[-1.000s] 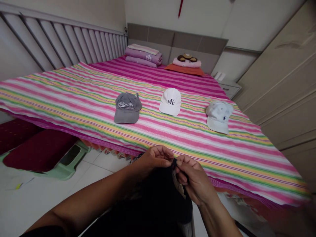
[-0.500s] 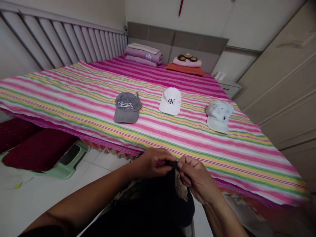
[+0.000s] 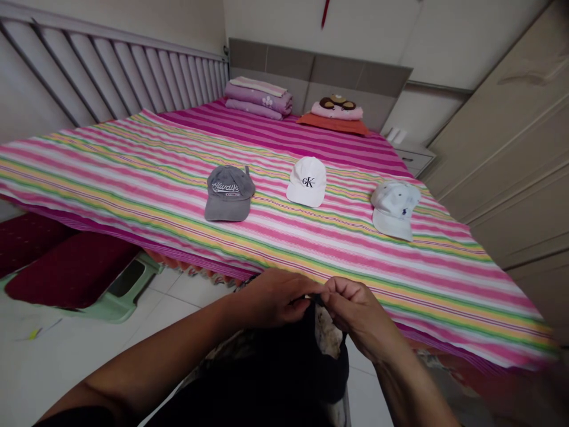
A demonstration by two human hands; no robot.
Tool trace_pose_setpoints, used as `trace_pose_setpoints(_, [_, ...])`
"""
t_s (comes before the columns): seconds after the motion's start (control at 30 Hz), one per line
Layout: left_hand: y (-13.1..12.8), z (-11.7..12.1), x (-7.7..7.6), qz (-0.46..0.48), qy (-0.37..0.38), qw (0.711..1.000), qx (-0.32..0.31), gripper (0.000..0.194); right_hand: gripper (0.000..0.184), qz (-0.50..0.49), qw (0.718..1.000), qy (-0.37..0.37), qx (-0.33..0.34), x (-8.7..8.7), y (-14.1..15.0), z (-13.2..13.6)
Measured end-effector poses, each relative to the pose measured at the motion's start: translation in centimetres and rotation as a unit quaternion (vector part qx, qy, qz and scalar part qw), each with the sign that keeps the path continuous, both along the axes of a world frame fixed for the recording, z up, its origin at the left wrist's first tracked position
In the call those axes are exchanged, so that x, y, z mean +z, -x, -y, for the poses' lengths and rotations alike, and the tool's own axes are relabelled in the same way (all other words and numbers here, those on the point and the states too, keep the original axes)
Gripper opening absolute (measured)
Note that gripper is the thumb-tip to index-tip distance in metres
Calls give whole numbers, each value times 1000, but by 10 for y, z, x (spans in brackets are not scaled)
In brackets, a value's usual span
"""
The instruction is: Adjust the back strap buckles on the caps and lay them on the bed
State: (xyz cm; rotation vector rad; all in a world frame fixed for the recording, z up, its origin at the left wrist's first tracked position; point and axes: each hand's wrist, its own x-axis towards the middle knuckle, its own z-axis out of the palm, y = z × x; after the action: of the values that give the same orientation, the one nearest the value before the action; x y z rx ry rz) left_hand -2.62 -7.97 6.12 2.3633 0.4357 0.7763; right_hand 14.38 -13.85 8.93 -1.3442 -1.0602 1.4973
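Low in front of me, my left hand [image 3: 280,299] is closed, its thumb and fingers bent round one end of a short dark strap [image 3: 316,298]. My right hand [image 3: 355,311] pinches the other end, its fingertips almost meeting the left ones. The strap seems to belong to a black cap [image 3: 335,370] over my lap; a curved gap below the strap shows patterned cloth. Its full outline blends into my black clothing. Beyond my hands, a grey cap [image 3: 230,196], a white cap [image 3: 307,184] and a pale cap [image 3: 395,210] lie apart on the bed.
A striped sheet [image 3: 146,172] covers the bed. Folded purple bedding [image 3: 260,101] and an orange pillow [image 3: 331,123] lie by the headboard [image 3: 288,65]. White railing [image 3: 120,71] runs along the left. A green stool [image 3: 128,296] with a dark red cover stands lower left; a wardrobe [image 3: 511,148] rises right.
My left fingers have shifted along the strap and stretched towards the right hand. The right hand has tilted slightly, still pinching. The three caps on the bed have not moved.
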Motion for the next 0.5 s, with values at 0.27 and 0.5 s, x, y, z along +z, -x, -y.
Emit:
trace_pose_setpoints(0.27, [-3, 2, 6, 5, -30, 999, 19, 40, 24, -25, 999, 8, -25, -6, 5, 3])
trace_pose_setpoints(0.5, [0, -5, 8, 87, 97, 991, -23, 19, 22, -86, 995, 27, -36, -3, 9, 5])
